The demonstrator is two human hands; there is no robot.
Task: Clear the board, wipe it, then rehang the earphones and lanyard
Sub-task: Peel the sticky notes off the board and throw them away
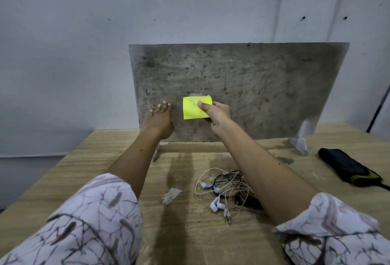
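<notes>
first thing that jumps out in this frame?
The bright yellow sticky note, pinched by the right hand against the lower middle of the upright grey board. The left hand lies flat on the board just left of it. On the wooden table in front, a tangle of earphones lies under the right forearm.

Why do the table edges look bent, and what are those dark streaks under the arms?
Head view: the wide-angle lens bows the table edges and stretches the sleeves; the streaks are soft arm shadows; the yellow note in the right hand looks slightly blurred.
</notes>
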